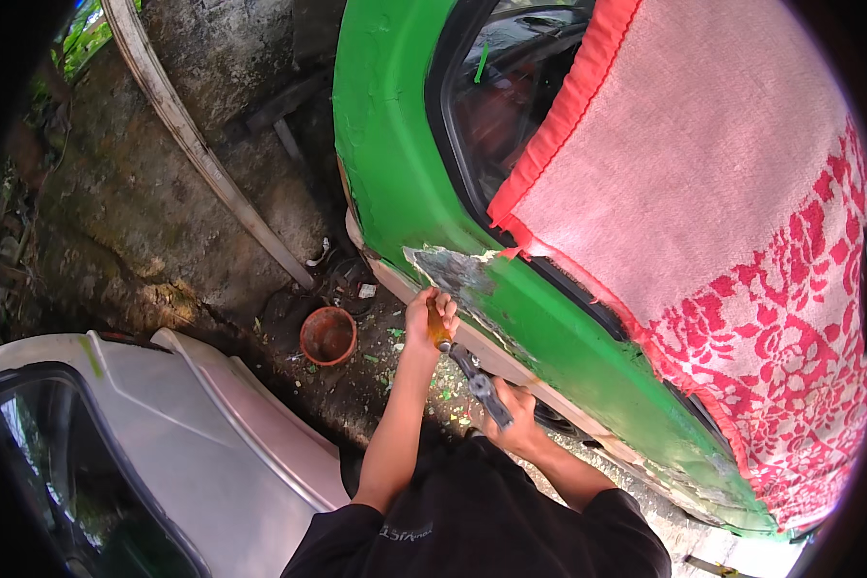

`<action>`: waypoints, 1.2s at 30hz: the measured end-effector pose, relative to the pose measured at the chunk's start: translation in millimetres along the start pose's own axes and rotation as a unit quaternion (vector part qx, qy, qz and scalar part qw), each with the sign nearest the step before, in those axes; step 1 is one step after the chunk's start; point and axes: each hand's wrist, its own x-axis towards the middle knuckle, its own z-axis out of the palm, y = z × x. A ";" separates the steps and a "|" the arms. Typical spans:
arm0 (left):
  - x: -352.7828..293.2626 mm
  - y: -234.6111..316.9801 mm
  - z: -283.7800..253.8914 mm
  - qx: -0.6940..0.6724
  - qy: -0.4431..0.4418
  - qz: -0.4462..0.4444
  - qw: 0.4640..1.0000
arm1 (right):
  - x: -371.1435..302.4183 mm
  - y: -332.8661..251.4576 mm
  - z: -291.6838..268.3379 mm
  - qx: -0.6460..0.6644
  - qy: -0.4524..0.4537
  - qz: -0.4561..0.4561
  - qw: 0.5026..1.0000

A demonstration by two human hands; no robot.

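My left hand [424, 320] is closed around the amber handle of a screwdriver or chisel [438, 329]. Its tip is hidden, on the side toward the torn patch [456, 271] of grey and peeling paint on the green car body [544, 323]. My right hand [514, 420] grips a hammer [480, 383] with a dark grey metal head. One end of that head lies against or very near the butt of the amber handle; I cannot tell whether they touch. Both hands are low beside the car's flank.
A pink and red patterned towel [684, 183] drapes over the green car's roof and window. On the left stands a silver car [193, 414]. Between the cars are a reddish-brown pot [328, 336] and scattered green paint chips [445, 385]. A long curved strip [197, 144] leans near the wall.
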 end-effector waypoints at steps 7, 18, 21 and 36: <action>-0.7 9.7 -12.3 0.008 -0.026 -0.027 0.999 | -10.9 31.7 22.4 -0.024 0.004 0.012 1.000; 4.3 6.4 -5.4 -0.040 -0.006 -0.028 0.999 | -10.4 12.7 8.3 0.029 0.024 -0.093 0.995; 5.9 10.6 2.1 -0.028 0.027 -0.020 0.999 | -23.5 25.0 24.2 -0.035 -0.009 0.017 0.999; 21.5 16.2 -26.4 -0.026 0.007 0.003 1.000 | -23.8 15.2 18.6 -0.014 0.030 0.076 0.997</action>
